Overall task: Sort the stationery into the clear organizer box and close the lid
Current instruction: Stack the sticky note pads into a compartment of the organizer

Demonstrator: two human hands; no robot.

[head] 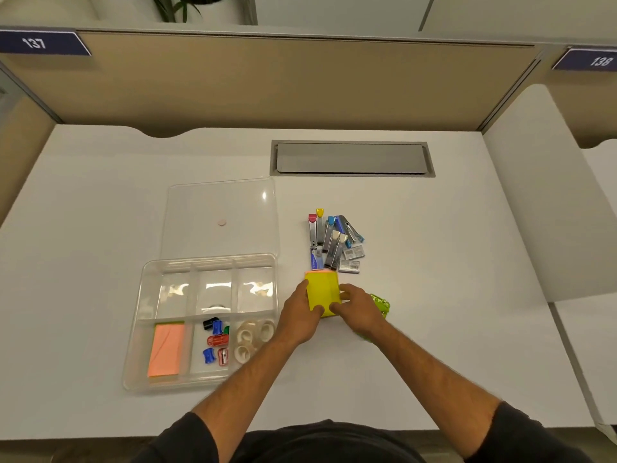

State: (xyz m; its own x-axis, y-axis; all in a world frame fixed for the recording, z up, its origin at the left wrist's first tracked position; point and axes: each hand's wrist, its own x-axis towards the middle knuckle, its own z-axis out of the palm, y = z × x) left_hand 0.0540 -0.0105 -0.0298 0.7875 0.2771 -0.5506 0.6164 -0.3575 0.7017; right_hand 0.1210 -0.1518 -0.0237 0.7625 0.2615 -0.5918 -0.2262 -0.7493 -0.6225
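Yellow sticky-note pad (pixel 322 291), long axis pointing away, gripped by both hands

Your clear organizer box (pixel 140 329) sits open on the desk, its lid (pixel 220 208) lying flat just behind it. In its near row you have an orange pad of sticky notes (pixel 166 349) on the left, small sharpeners (pixel 216 342) in the middle and tape rolls (pixel 253 335) on the right. The yellow sticky notes (pixel 322 292) lie right of the box, with a heap of lead refill tubes (pixel 334 242) just behind them and a green thing (pixel 382 304) partly hidden to their right.
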